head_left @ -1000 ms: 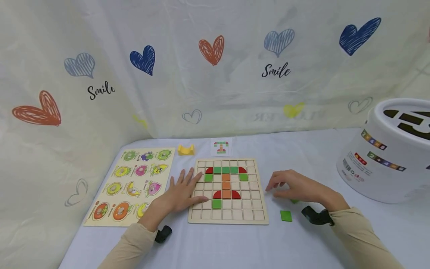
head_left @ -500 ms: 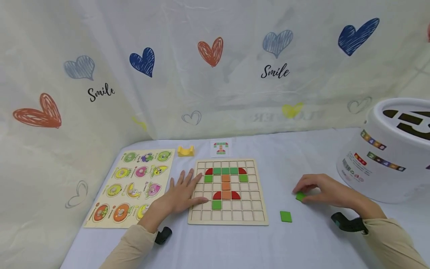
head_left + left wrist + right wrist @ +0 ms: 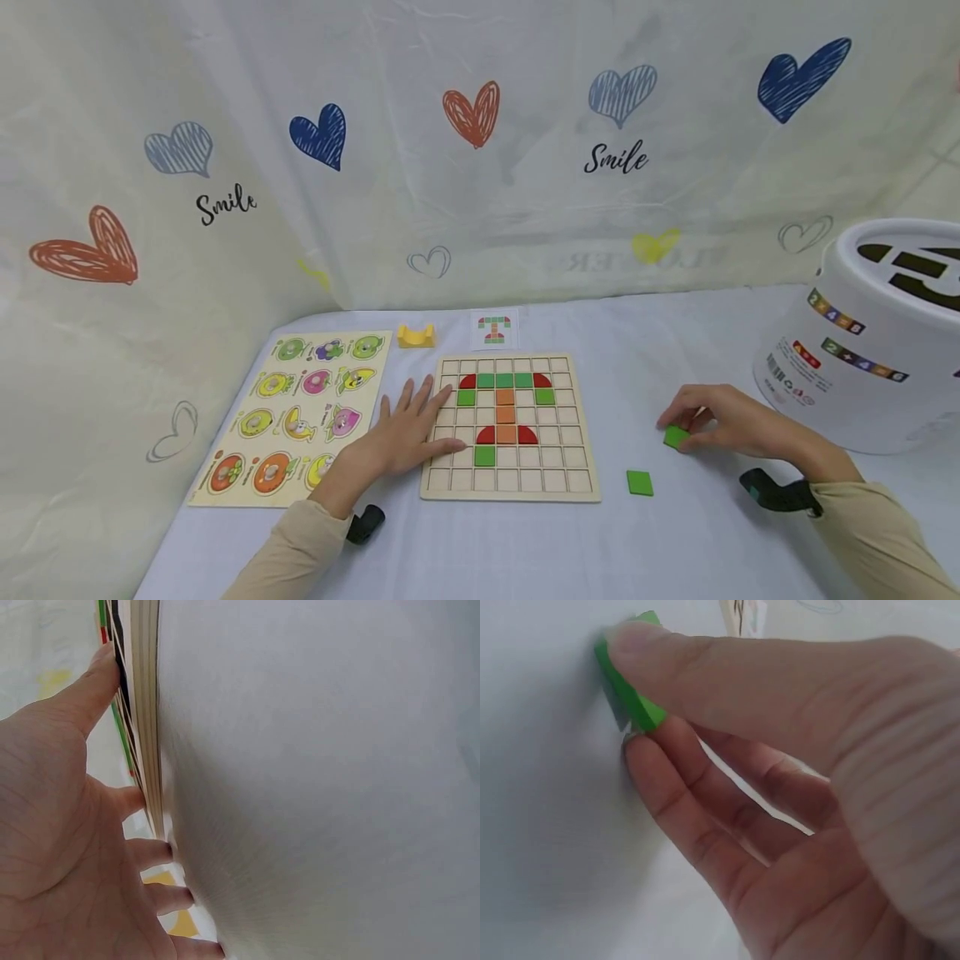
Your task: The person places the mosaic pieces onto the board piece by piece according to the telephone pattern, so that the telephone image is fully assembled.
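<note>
A pale wooden grid board (image 3: 465, 485) lies mid-table, with red quarter-round pieces and green and orange square tiles in some of its cells. My left hand (image 3: 397, 433) rests with spread fingers along the board's left edge; in the left wrist view the thumb (image 3: 94, 686) reaches over the board's side. To the right of the board, my right hand (image 3: 731, 423) pinches a green square tile (image 3: 676, 437) between thumb and fingers. The right wrist view shows that green tile (image 3: 634, 690) tilted under the thumb. Another green tile (image 3: 640, 482) lies flat nearer the board.
Behind the board lies a small pattern card (image 3: 494, 328), beside a yellow notched block (image 3: 416, 336). A fruit puzzle board (image 3: 281, 417) covers the table's left part. At the far right stands a large white bucket (image 3: 817, 375) with a slotted lid.
My right hand has moved right, away from the board, to the farther green tile and now pinches it. The left hand stays in place.
</note>
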A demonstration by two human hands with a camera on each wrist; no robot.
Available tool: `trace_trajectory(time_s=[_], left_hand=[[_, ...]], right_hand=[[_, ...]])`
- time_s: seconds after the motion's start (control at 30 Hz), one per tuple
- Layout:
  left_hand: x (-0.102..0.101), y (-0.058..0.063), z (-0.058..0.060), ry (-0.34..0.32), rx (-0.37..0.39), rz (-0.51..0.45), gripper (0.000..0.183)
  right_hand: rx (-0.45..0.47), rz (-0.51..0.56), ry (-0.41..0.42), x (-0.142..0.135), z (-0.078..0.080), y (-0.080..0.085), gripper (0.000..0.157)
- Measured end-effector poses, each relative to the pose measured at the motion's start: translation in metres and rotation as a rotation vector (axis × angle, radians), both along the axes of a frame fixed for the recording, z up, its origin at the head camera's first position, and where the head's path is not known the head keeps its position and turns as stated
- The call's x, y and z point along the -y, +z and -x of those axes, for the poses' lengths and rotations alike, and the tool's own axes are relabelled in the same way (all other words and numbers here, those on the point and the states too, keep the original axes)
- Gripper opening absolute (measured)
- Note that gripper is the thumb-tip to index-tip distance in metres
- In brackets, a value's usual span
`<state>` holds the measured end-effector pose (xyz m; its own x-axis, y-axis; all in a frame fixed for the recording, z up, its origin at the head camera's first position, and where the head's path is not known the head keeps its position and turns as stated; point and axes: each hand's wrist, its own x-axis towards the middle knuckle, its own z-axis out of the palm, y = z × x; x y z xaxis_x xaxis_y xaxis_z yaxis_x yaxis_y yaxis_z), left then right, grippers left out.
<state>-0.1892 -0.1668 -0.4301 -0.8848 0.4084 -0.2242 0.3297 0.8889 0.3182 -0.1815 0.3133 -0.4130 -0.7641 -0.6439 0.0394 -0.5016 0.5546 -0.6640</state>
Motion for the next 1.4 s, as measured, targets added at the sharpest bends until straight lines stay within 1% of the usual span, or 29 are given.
trace_trajectory(time_s=[0.13,0.33,0.4,0.5,0.57,0.67,0.77,0.87,1.03,1.17,1.3,1.4], left_hand=[[0.000,0.001,0.000,-0.003,-0.001,-0.001,0.095],[0.000,0.001,0.000,-0.006,0.002,-0.001,0.095],[0.000,0.001,0.000,-0.003,0.006,-0.004,0.095],[0.000,0.001,-0.001,0.000,0.010,-0.012,0.095],[0.000,0.001,-0.001,0.000,0.012,-0.020,0.094],[-0.001,0.001,-0.001,-0.001,0.015,-0.028,0.094],[-0.001,0.001,-0.002,-0.002,0.017,-0.031,0.094],[-0.001,0.001,-0.002,0.001,0.019,-0.029,0.094],[0.001,0.001,-0.004,0.005,0.022,-0.029,0.094],[0.001,0.002,-0.004,0.000,0.023,-0.024,0.095],[0.000,0.003,-0.002,-0.002,0.019,-0.021,0.095],[0.000,0.003,-0.002,0.002,0.019,-0.017,0.095]], right_hand=[[-0.019,0.036,0.001,-0.002,-0.001,-0.001,0.032],[-0.024,0.068,0.000,-0.001,-0.004,-0.001,0.028],[-0.051,0.075,0.001,0.002,-0.004,0.000,0.026],[-0.123,0.099,0.003,0.011,-0.003,0.002,0.026],[-0.168,0.126,0.001,0.019,-0.003,0.002,0.026],[-0.212,0.163,-0.006,0.037,-0.004,0.002,0.026],[-0.221,0.188,-0.019,0.059,-0.005,0.001,0.028],[-0.209,0.215,-0.003,0.083,-0.006,0.000,0.028],[-0.175,0.237,0.079,0.116,-0.006,-0.001,0.026],[-0.147,0.258,0.104,0.135,-0.007,-0.003,0.024],[-0.155,0.284,0.138,0.153,-0.008,-0.004,0.021],[-0.152,0.284,0.164,0.166,-0.009,-0.005,0.020]])
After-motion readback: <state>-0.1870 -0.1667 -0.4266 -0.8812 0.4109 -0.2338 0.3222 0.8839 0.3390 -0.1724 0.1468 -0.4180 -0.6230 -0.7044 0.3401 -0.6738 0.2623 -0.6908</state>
